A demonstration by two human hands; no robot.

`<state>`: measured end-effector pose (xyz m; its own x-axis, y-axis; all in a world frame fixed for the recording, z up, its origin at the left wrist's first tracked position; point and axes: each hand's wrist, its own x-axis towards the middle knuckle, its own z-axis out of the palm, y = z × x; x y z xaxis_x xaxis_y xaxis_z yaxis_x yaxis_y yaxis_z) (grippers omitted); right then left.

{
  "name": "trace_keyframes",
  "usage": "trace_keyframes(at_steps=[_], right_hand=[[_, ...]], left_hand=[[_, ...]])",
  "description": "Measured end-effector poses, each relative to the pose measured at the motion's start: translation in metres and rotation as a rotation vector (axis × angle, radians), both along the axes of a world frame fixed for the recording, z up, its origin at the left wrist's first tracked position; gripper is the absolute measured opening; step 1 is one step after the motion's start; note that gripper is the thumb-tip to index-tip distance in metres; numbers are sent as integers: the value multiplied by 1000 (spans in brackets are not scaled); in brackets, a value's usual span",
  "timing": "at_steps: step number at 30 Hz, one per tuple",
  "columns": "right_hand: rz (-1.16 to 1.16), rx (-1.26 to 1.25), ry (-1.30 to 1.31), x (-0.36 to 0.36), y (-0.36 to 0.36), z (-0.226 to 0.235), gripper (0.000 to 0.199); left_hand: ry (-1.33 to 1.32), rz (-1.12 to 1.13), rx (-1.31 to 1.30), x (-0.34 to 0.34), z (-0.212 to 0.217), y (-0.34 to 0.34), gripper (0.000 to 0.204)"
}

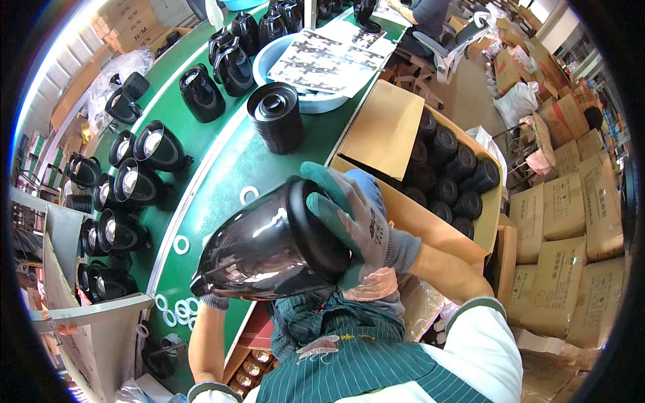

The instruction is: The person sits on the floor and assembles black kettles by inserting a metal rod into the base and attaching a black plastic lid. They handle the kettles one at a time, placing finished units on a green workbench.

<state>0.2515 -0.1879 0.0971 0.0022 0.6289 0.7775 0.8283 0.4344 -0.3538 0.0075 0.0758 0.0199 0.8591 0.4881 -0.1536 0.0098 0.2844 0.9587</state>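
A glossy black jug (259, 245) lies tilted on its side in front of me, its narrow spout end to the left and its round base to the right. My right hand (359, 218), in a grey and green work glove, is wrapped round the base end with fingers and thumb. Only the grey cuff of my left hand (216, 301) shows, below the spout end; the jug hides its fingers. White rings (181, 244) lie on the green work surface (222, 178) beyond the jug. A stack of ribbed black round parts (275, 121) stands farther off.
An open cardboard box (494, 225) of black round parts stands on the right. More black jugs (201, 94) stand across the green surface, several lying on the left (158, 146). A blue basin (322, 103) carries printed sheets (326, 60). Another person (430, 17) sits at the far end.
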Motion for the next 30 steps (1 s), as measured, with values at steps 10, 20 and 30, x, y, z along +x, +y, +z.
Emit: trace_keyframes(at_steps=[10,20,30], right_hand=[[-158,-54,304,-19,-22,34,101],[144,6,1126,-18,-4,-48,61],[-169,90,66,-3,-37,72,94]], left_hand=[[1,122,238,9,18,0,39],[5,41,999,39,104,-18,42],[-55,-237,-192,13,61,-45,61]])
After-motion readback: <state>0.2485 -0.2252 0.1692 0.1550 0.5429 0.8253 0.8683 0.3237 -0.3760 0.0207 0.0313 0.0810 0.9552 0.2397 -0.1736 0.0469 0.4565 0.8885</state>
